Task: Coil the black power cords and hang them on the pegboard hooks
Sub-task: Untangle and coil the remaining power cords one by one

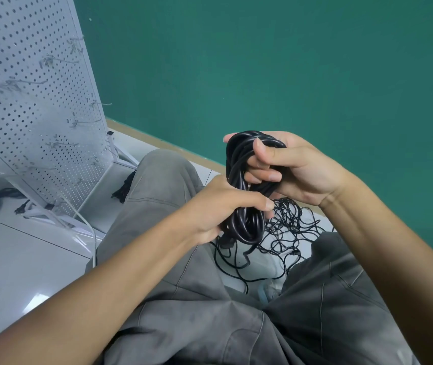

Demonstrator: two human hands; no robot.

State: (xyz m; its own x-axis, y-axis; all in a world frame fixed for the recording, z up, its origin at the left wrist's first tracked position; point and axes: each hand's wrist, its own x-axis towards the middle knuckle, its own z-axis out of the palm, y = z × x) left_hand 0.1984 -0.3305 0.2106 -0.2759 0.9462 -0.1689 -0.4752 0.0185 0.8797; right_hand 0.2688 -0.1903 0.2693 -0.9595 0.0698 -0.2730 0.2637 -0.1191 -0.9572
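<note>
We are looking down at a green wall point(289, 61) filling the upper right, meeting a pale tiled floor point(26, 254) along a tan skirting strip; to the left, a white pegboard point(34, 83) is leaning at a tilt on its stand, its small metal hooks point(52, 60) sticking out bare; we are seeing our own legs in grey trousers point(184, 312) spreading across the lower frame. Between the knees, a loose tangle of thin black cords point(286, 227) is lying on the floor. Above it we are holding a coiled black power cord point(241, 185), its loops standing roughly upright; our right hand point(291, 167) is curling round the coil's top, thumb pressing over the strands; our left hand point(223, 206) is gripping the lower part, fingers wrapping the bundle; a plug end point(224, 242) is hanging just below that hand.
</note>
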